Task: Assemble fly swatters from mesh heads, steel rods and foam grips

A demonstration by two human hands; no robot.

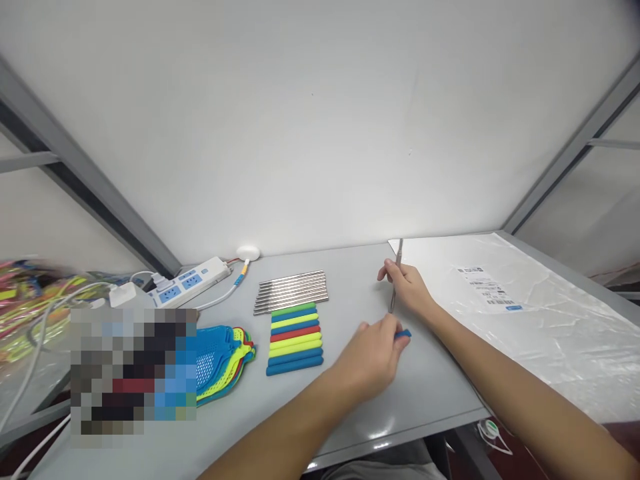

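My right hand (406,288) is closed around a slim metal telescopic rod (399,250), which stands nearly upright. The rod's lower end reaches down to the fingers of my left hand (373,353). My left hand is closed on a small blue piece (403,333); only its tip shows, so its full shape is hidden. I cannot tell whether rod and blue piece touch. To the left lie several blue, yellow, red and green handle sleeves (296,339) in a row. Behind them several silver rods (291,292) lie side by side. Mesh fly swatter heads (220,360) are stacked further left.
A white power strip (193,280) with plugs and cables lies at the back left, near a small white device (247,253). Clear plastic packaging (500,320) with a label covers the right side. Colourful bagged items (30,307) lie far left. A blurred patch hides part of the left.
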